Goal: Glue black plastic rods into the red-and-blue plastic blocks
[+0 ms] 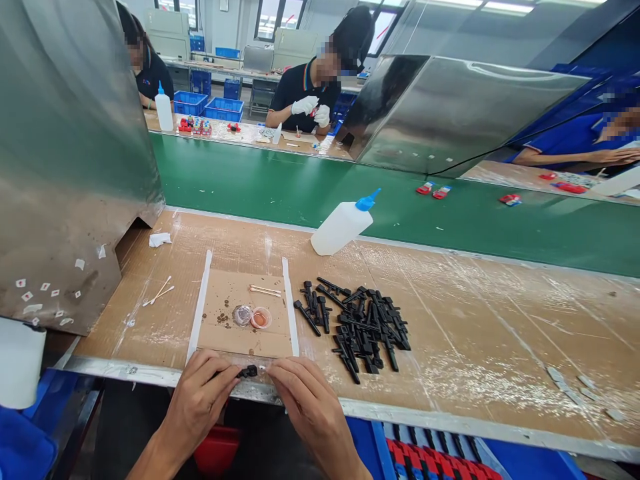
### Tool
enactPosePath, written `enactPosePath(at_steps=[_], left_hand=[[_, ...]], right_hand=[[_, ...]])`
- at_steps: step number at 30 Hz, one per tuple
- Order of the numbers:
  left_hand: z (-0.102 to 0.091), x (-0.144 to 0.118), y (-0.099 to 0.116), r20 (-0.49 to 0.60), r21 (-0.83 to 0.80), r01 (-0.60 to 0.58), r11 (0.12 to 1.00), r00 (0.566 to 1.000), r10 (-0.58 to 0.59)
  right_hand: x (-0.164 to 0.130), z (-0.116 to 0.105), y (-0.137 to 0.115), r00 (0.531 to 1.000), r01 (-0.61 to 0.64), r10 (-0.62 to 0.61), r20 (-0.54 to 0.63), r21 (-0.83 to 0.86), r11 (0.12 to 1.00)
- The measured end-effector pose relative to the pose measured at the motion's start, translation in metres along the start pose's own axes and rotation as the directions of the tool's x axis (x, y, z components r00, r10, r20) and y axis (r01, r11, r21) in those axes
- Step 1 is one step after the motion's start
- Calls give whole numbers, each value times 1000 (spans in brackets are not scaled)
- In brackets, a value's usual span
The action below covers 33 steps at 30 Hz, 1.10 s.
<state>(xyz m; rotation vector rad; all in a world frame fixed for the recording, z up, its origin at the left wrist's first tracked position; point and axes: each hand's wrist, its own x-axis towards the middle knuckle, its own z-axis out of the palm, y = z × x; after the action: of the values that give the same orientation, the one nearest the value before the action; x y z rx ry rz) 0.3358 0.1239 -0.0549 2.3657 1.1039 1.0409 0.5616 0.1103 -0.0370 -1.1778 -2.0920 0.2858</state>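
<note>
Cardboard taped over with clear film is covering the bench [450, 320], and at its near metal edge a small black plastic part [248, 371] is lying pinched between both hands. The left hand [197, 400] is closing on it from the left, fingers [225, 380] narrowed around its end; the right hand [305, 393] is meeting it from the right with fingertips [273, 369] touching or just beside the other end. The part's long axis is running left to right, parallel to the bench edge, so both hands are equally near, with the left seeming to carry more of the grip.

Just beyond it, a cardboard square [240, 313] framed by two white strips [200, 307] is holding two small round dishes [251, 317] and a pair of cotton swabs [265, 291]. To the right, well within reach of the right hand, a heap of black parts [365, 327] is lying loosely piled. Further back, a white squeeze bottle with a blue nozzle [345, 223] is lying tilted at the edge of the green conveyor belt [300, 187]. Open cardboard is stretching to the far right. A steel hood [70, 147] is crowding the left side. Across the belt, other people are working at their own stations.
</note>
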Motion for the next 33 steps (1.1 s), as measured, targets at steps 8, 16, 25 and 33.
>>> enactPosePath(at_steps=[8, 16, 25, 33], left_hand=[[-1, 0, 0, 7, 3, 1, 1000, 1000, -1], [-1, 0, 0, 6, -3, 3, 1000, 1000, -3], [0, -1, 1, -2, 5, 3, 1000, 1000, -3], [1, -2, -1, -8, 9, -6, 1000, 1000, 6]], right_hand=[[9, 4, -3, 999, 3, -4, 32, 22, 1000], [7, 3, 0, 994, -10, 7, 107, 26, 1000], [8, 0, 2, 992, -15, 12, 125, 29, 999], [28, -15, -1, 976, -135, 158, -148, 155, 979]])
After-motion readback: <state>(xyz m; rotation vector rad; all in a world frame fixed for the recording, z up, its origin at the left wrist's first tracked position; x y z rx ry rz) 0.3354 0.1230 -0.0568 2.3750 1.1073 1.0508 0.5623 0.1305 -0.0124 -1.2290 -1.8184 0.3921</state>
